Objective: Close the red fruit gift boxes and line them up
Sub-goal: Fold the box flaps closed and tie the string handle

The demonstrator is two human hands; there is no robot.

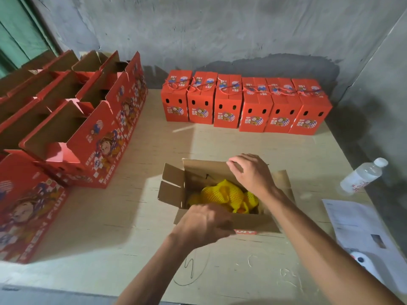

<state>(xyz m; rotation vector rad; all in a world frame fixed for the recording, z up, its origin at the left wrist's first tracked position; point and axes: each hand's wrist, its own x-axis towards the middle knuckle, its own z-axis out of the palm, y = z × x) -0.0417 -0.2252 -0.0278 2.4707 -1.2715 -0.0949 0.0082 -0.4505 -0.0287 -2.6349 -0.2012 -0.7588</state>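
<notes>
- A grey concrete wall (220,29) is standing behind a pale wooden desk (132,216).
- One open box (222,194) is sitting near the middle of the desk, with its brown flaps sticking up.
- Fruit in yellow foam nets (224,192) is lying inside the open box.
- The left hand (204,223) is gripping the near flap of the open box, at 6 o'clock on the box, with its fingers curled over the edge.
- The right hand (251,172) is holding the far flap, at 12 o'clock on the box, with its fingers bent over the top edge.
- Six closed red boxes (246,102) are standing side by side in a row against the wall, at 12 o'clock from the open box.
- Red rope handles are lying on top of the closed boxes.
- More red boxes with open tops (72,119) are waiting in rows at 10 o'clock, touching each other.
- A clear water bottle (363,177) is lying on its side at 3 o'clock.
- Some white paper sheets (356,227) are lying at 4 o'clock, near the desk's edge.
- A small white thing (361,260) is sitting on the paper; I cannot tell what it is.
</notes>
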